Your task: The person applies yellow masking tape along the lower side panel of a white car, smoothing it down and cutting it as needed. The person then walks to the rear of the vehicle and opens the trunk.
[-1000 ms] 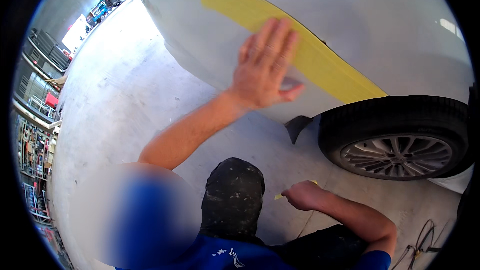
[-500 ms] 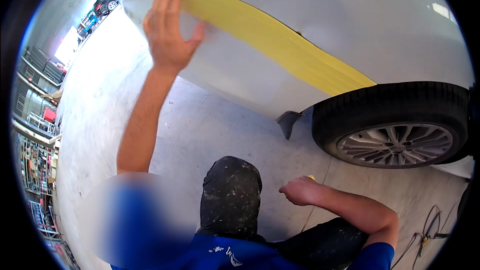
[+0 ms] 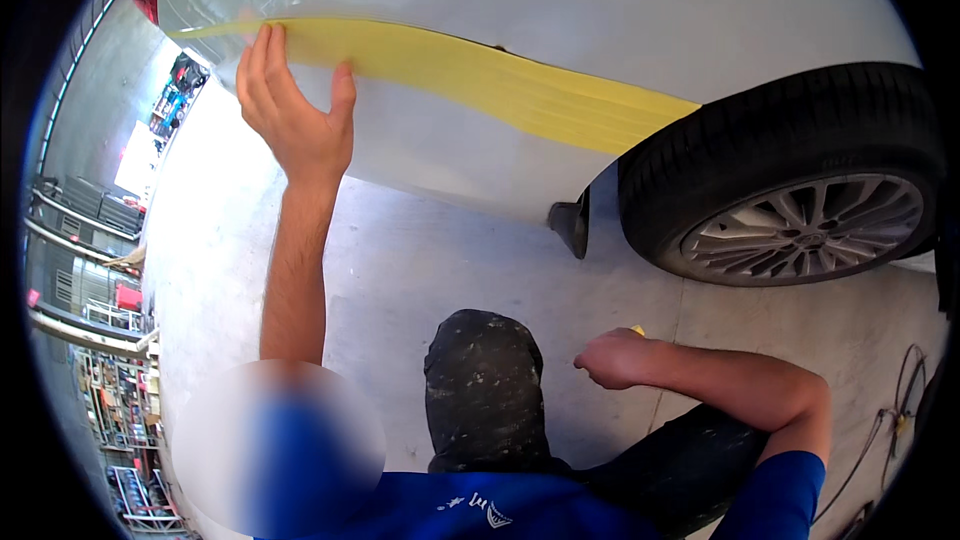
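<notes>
On a concrete garage floor [image 3: 420,260], the spread left hand [image 3: 295,110] presses yellow masking tape [image 3: 500,80] on a white car panel [image 3: 600,10]; the right hand [image 3: 615,358] is fisted around something yellow.

The person is wearing a blue short-sleeved shirt [image 3: 520,515] bearing a small white mark, and dark paint-speckled trousers [image 3: 485,390]; the left hand [image 3: 295,110] and right hand [image 3: 615,358] are showing bare, ungloved fingers.

Grey concrete floor [image 3: 420,260] runs under everything, bright with glare on the left. A black tyre [image 3: 790,130] wraps a silver multi-spoke wheel [image 3: 800,230] at right, and a dark mud flap [image 3: 573,223] hangs just beside it. Cables [image 3: 890,430] trail across the floor at the lower right edge. Far left, cluttered shelving racks [image 3: 90,290] line the workshop, small and bent by the lens.
</notes>
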`<state>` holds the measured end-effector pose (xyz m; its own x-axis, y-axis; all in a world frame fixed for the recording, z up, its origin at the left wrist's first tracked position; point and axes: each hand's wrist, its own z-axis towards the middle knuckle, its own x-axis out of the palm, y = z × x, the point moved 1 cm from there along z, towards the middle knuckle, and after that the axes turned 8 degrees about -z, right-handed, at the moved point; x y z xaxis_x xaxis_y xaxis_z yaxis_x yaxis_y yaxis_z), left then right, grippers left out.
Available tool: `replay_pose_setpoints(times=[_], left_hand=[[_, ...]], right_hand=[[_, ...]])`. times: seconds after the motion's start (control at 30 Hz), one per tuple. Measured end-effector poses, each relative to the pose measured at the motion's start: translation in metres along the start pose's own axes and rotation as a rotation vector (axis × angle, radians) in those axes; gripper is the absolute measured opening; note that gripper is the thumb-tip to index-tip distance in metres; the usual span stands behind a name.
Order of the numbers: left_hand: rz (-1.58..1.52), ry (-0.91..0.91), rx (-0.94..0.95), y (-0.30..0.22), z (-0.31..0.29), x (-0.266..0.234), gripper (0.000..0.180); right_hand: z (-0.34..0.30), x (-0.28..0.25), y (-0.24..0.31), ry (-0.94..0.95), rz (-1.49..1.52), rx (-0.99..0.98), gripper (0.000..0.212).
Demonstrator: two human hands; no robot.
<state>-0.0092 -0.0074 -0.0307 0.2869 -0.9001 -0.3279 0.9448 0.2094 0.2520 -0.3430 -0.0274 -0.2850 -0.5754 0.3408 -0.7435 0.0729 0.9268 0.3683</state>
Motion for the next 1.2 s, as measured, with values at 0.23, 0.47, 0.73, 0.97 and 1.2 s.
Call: replay_pose_setpoints(times=[0.23,0.47,0.73,0.97,1.2], left_hand=[[0.105,0.063,0.183,-0.016,0.005,-0.012,0.06],[0.039,0.053,0.314,-0.029,0.009,-0.008,0.06],[-0.165,0.0,0.505,-0.07,0.008,0.005,0.052],[-0.395,-0.079,0.53,-0.125,0.012,0.019,0.048],[-0.341,-0.083,0.445,-0.182,0.007,0.018,0.056]], right_hand=[[-0.002,-0.002,0.004,-0.043,0.024,-0.001,0.023],[0.0,0.001,0.006,-0.061,0.027,-0.024,0.023],[0.001,0.0,0.007,-0.043,0.007,-0.024,0.023],[-0.006,-0.004,0.009,-0.06,0.02,-0.012,0.022],[-0.004,0.001,0.007,-0.081,0.028,-0.02,0.024]])
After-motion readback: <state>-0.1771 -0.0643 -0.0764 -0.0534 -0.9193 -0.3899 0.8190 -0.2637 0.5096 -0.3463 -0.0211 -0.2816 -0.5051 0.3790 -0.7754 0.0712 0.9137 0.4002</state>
